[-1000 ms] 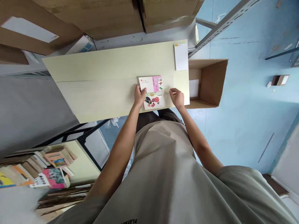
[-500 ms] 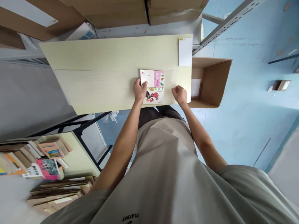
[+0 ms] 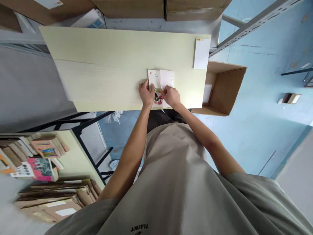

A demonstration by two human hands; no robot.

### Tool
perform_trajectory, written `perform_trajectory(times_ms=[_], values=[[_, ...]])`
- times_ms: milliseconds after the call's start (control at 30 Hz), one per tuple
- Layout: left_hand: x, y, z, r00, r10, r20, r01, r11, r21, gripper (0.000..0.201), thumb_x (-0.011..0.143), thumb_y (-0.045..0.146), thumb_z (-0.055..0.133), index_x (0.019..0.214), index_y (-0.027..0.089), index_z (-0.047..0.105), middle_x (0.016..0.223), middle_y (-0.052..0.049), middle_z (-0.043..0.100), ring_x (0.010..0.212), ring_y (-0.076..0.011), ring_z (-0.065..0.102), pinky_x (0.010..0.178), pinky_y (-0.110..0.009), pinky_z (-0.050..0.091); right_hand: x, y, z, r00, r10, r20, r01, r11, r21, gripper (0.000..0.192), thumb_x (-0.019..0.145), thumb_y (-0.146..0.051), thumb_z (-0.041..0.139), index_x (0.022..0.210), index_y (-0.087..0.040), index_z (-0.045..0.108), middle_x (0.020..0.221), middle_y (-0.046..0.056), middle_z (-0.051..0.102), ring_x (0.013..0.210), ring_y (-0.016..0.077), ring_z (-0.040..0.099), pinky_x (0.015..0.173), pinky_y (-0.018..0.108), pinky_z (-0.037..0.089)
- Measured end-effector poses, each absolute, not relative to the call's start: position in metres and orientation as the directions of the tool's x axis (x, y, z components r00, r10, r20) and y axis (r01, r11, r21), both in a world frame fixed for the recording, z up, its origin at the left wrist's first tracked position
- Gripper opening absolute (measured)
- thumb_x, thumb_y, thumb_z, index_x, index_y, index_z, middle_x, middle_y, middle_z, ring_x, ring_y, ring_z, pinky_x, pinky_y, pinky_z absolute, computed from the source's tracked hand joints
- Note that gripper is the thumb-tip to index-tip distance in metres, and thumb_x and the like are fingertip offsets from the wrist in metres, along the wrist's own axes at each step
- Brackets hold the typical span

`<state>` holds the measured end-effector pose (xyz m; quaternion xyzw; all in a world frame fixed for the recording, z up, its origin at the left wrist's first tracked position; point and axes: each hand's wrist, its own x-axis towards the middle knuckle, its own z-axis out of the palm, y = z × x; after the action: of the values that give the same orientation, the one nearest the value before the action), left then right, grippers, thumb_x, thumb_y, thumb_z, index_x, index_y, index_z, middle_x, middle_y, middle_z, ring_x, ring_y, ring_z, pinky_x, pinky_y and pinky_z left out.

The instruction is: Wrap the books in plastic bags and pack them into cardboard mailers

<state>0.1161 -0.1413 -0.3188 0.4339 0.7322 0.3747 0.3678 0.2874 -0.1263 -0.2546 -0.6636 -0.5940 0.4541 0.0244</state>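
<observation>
A thin book (image 3: 154, 76) with fruit pictures on its cover lies flat on the pale table, near the front edge. My left hand (image 3: 146, 94) grips its left edge, thumb on top of the cover. Over the right part of the cover lies a whitish sheet or flap (image 3: 167, 78), hiding the pink title strip. At this flap's left edge, the fingers of my right hand (image 3: 171, 96) are pinched together. Whether the flap belongs to the book or is separate, I cannot tell.
A white pad or stack (image 3: 201, 54) sits at the table's (image 3: 117, 65) back right corner. Just right of the table stands an open cardboard box (image 3: 223, 88). Closed cartons (image 3: 129, 8) line the back. Several books (image 3: 46, 147) fill a lower left table, with flattened cardboard (image 3: 56, 195) nearby.
My right hand has moved left from beside the book onto it, bringing the whitish flap over the right part of the cover. My left hand keeps its hold on the book.
</observation>
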Motion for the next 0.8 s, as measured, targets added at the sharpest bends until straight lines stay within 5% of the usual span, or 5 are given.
perform_trajectory(times_ms=[200,333,533,667,800], values=[[0.142,-0.187,-0.312,-0.342,0.909,-0.239,0.522,0.395,0.756,0.072,0.088,0.028,0.094,0.155,0.020,0.068,0.163,-0.025,0.063,0.163,-0.0483,0.055,0.144,-0.068,0.038,0.282,-0.122,-0.284,-0.124,0.795,-0.594,0.744,-0.322,-0.586,0.030,0.114,-0.042,0.075,0.090,-0.026,0.069,0.099,0.012,0.084,0.106,0.0331,0.081,0.105,0.048,0.064],[0.155,-0.197,-0.313,-0.367,0.890,-0.272,0.532,0.440,0.723,0.095,0.086,0.036,0.099,0.168,0.020,0.054,0.171,-0.029,0.053,0.167,-0.0548,0.046,0.143,-0.077,0.033,0.289,-0.121,-0.295,-0.194,0.801,-0.566,0.743,-0.257,-0.618,0.042,0.116,-0.045,0.066,0.078,-0.026,0.068,0.088,0.011,0.082,0.100,0.0325,0.082,0.097,0.043,0.065],[0.142,-0.188,-0.314,-0.335,0.894,-0.297,0.504,0.436,0.745,0.087,0.095,0.060,0.095,0.164,0.022,0.059,0.167,-0.029,0.056,0.167,-0.0540,0.045,0.143,-0.073,0.033,0.312,-0.115,-0.285,-0.286,0.810,-0.513,0.673,-0.212,-0.709,0.036,0.115,-0.042,0.065,0.085,-0.024,0.076,0.094,0.009,0.085,0.100,0.0285,0.084,0.101,0.039,0.064],[0.131,-0.187,-0.312,-0.296,0.907,-0.298,0.457,0.409,0.790,0.084,0.093,0.068,0.095,0.160,0.027,0.064,0.163,-0.025,0.061,0.166,-0.0520,0.046,0.143,-0.072,0.033,0.345,-0.108,-0.282,-0.073,0.881,-0.467,0.605,-0.333,-0.723,0.030,0.114,-0.050,0.070,0.116,-0.022,0.080,0.122,0.015,0.087,0.113,0.0302,0.084,0.107,0.044,0.065],[0.127,-0.188,-0.313,-0.278,0.916,-0.289,0.430,0.388,0.816,0.062,0.093,0.063,0.097,0.140,0.029,0.075,0.156,-0.021,0.062,0.161,-0.0496,0.052,0.141,-0.071,0.038,0.354,-0.103,-0.295,0.024,0.821,-0.571,0.594,-0.471,-0.652,0.041,0.108,-0.063,0.078,0.105,-0.022,0.074,0.108,0.015,0.085,0.106,0.0307,0.084,0.104,0.047,0.067]])
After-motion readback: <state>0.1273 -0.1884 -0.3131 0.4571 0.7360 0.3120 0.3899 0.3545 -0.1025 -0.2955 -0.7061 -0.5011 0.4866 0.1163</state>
